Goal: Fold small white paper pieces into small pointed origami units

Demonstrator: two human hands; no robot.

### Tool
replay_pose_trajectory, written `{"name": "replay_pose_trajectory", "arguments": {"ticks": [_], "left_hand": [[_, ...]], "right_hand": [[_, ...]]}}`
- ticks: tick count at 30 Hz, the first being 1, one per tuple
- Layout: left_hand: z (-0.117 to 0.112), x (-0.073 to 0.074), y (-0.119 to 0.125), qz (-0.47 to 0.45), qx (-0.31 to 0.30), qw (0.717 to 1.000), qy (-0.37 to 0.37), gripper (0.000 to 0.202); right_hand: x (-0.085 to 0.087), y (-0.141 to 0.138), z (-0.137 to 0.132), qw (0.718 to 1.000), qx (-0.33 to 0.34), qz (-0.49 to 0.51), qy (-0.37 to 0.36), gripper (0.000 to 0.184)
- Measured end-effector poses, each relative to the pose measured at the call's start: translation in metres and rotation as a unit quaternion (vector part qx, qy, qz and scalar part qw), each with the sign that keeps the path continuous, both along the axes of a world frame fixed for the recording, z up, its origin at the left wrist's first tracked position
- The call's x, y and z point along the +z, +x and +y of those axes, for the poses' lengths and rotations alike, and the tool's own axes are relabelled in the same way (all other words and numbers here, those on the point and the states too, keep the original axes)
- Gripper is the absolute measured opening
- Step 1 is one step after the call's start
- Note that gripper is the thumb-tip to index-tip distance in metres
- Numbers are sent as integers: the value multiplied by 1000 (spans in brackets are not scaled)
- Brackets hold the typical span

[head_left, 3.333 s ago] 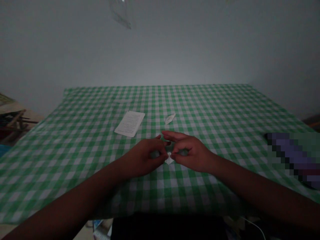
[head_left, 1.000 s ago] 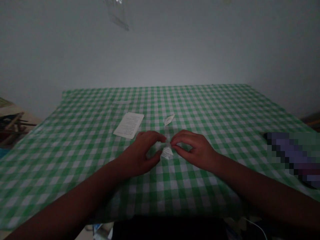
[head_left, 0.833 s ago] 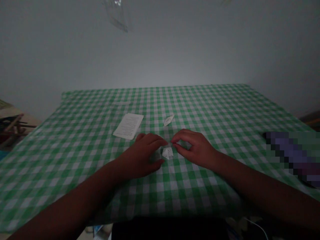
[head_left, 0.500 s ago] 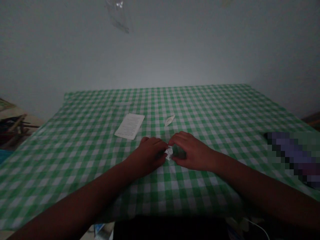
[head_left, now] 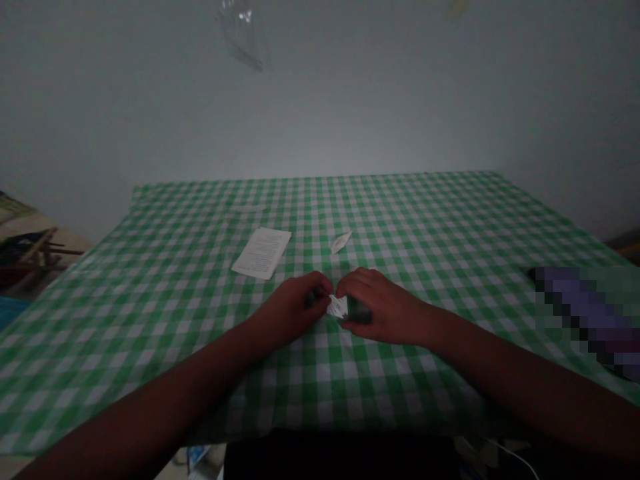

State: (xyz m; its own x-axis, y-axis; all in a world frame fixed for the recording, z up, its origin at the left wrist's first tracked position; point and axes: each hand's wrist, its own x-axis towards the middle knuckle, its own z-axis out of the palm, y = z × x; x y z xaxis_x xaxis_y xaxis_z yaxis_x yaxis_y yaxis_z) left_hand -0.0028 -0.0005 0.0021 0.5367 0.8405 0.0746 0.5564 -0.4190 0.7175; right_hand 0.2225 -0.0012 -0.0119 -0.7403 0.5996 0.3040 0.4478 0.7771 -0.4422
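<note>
Near the middle of the frame, just below its centre, a small folded paper (head_left: 338, 306) is sitting between the person's two hands, its printed face showing and its edges coming to angular corners. Judging by that compact shape, some folding is already done on it; how many creases are left is staying unclear, since fingers are covering parts of the outline and the light is dim. A second folded piece (head_left: 341, 242), slim and pointed, is lying apart above the hands, looking more like a completed shape, while the printed paper (head_left: 262, 253), perhaps several sheets, is lying flat and unfolded left of centre. The left hand (head_left: 293, 308) is arching, with thumb and index tip almost meeting, and seems to be pinching the left edge of the small folded paper. The right hand (head_left: 383, 305) is curving round the other side with thumb and fingers clearly apart: the fingertips are resting at or beside the top edge and the thumb is lying by the lower corner, though whether both are pressing on it is hard to tell. Everything here is resting on the counter (head_left: 425, 240), which a green-and-white checked cloth is covering.
</note>
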Motion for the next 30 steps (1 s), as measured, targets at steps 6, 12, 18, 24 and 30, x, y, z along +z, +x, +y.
{"name": "replay_pose_trajectory", "arguments": {"ticks": [6, 12, 18, 24, 30], "left_hand": [[0, 11, -4, -43, 27, 998, -29, 5], [-5, 14, -8, -15, -34, 995, 89, 18], [-4, 3, -9, 33, -52, 990, 127, 17], [-7, 7, -2, -5, -15, 998, 54, 12], [-11, 10, 1, -21, -30, 999, 30, 19]], "right_hand": [[4, 1, 1, 997, 15, 44, 68, 16], [4, -1, 2, 994, -4, 105, 30, 9], [5, -2, -3, 988, -61, 133, -50, 9], [5, -6, -6, 966, -97, 180, -157, 5], [6, -7, -7, 965, -85, 182, -170, 10]]}}
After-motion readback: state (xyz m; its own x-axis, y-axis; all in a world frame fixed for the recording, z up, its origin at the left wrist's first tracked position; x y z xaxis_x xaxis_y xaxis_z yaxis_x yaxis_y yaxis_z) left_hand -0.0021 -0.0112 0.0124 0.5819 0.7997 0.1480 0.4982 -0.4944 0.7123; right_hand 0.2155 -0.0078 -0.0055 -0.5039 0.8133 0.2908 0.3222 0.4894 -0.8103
